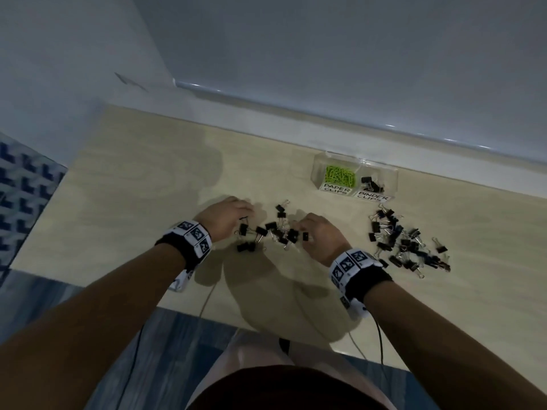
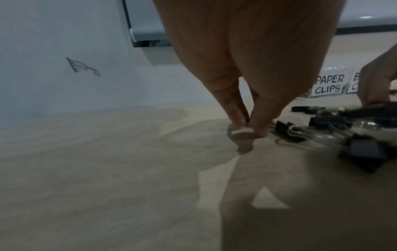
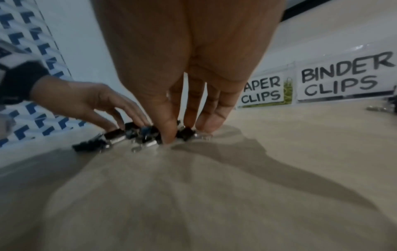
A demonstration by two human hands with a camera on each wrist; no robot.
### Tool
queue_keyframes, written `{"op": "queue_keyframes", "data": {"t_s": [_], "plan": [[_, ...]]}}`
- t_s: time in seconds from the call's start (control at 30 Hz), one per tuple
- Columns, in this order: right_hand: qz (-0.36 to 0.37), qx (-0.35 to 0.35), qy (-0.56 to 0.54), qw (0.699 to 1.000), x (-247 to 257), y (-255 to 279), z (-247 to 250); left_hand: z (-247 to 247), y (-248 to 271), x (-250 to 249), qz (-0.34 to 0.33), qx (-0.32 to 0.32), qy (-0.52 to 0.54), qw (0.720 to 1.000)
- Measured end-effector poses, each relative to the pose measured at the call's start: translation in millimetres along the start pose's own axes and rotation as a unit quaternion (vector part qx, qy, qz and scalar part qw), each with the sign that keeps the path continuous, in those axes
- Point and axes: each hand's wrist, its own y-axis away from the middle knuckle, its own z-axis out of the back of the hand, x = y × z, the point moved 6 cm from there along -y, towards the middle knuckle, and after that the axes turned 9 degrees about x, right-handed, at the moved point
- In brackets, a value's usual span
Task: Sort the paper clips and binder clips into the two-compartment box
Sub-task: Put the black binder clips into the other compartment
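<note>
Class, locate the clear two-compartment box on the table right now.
In the head view the two-compartment box sits at the table's far edge, beyond the right hand, holding green paper clips.

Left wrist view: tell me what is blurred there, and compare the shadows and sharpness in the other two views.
Left wrist view: the binder clips at the right edge are smeared, while the left hand casts a broad shadow on the table. Right wrist view: the labels are crisp, the clips under the right hand soft. Head view: dim, with curved edges and overlapping arm shadows.
</note>
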Motion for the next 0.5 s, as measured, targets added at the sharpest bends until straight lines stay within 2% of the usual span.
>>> {"op": "queue_keyframes", "data": {"t_s": [0.17, 0.23, 0.33, 0.43, 0.5], "plan": [[0.004, -0.04, 0.016, 0.999, -4.8, 7.2, -4.8, 3.9, 7.3, 10.3, 0.025, -0.034, 0.001, 0.999], [-0.012, -0.075, -0.004, 0.997, -8.5, 9.3, 1.6, 5.6, 13.6, 19.0, 0.06, -0.084, 0.059, 0.993], [-0.027, -0.135, -0.052, 0.989, -5.9, 11.2, 12.5, 5.0, 24.0, 20.8, 0.095, -0.158, 0.168, 0.968], [-0.001, -0.126, -0.055, 0.991, 12.3, 6.2, 8.1, -10.4, 23.2, 1.2, 0.076, -0.13, 0.161, 0.975], [-0.016, -0.091, -0.022, 0.996, 19.6, 1.3, -1.6, -20.4, 21.8, -9.4, 0.071, -0.119, 0.124, 0.983]]}}
